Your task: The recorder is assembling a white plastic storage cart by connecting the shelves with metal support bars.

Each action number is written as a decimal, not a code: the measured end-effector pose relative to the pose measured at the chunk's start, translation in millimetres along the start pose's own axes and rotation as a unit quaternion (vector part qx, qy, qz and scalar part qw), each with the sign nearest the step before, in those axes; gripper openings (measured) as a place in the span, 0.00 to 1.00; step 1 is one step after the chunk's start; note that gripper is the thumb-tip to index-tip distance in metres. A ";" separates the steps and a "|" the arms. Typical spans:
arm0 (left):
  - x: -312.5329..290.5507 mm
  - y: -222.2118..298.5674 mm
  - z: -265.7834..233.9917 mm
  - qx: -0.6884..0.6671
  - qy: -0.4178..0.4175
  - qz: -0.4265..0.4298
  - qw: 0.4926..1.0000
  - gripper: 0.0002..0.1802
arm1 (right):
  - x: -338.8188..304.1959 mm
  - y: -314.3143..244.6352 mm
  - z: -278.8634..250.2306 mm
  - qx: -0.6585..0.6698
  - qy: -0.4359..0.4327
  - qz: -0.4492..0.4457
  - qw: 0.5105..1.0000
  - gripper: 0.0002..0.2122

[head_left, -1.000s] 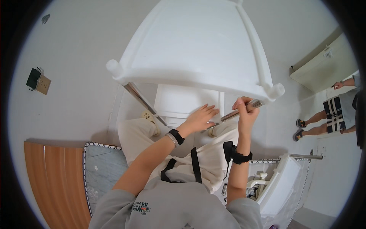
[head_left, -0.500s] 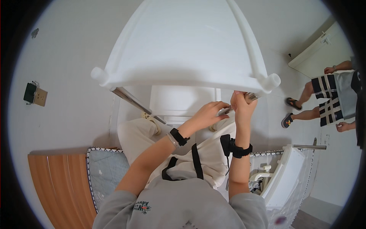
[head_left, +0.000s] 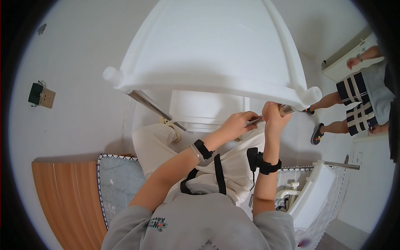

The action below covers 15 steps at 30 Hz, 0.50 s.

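Observation:
A large white plastic shelf (head_left: 208, 50) with round corner sockets stands in front of me. From the underside of its near right corner runs a shiny metal tube (head_left: 286, 110), slanting down toward me. My right hand (head_left: 276, 116) is closed around this tube just below the corner. Lower down, my left hand (head_left: 241, 126) pinches the same tube between thumb and fingers. Another metal tube (head_left: 152, 106) hangs from the near left corner, untouched. Below, a second white shelf (head_left: 208, 106) shows between the tubes.
At the lower left lie a brown wood-grain panel (head_left: 68, 191) and a grey quilted mat (head_left: 118, 181). A white shelf part (head_left: 314, 187), white pipe pieces (head_left: 288, 192) and a loose metal tube (head_left: 341, 165) lie at lower right. Another person (head_left: 362, 98) stands at far right.
My view has shifted slightly, so the shelf and both hands sit further right. Both hands keep hold of the tube. The other person has changed stance and lifted one hand.

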<state>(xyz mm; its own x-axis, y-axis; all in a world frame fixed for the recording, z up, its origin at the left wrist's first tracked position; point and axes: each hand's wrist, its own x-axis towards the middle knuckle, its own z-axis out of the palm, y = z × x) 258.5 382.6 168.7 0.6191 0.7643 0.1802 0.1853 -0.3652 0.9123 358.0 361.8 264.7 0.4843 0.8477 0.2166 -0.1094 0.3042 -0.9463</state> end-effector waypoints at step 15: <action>-7.0 -2.5 3.9 0.040 0.016 0.018 0.999 0.14 | -2.1 5.3 3.4 -0.014 -0.014 -0.040 0.999 0.04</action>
<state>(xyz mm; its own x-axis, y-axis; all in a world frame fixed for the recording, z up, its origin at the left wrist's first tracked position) 256.7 376.1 163.7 0.6017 0.7660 0.2261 0.2241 -0.4337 0.8728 353.4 363.1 260.1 0.4655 0.8333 0.2981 -0.0464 0.3593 -0.9321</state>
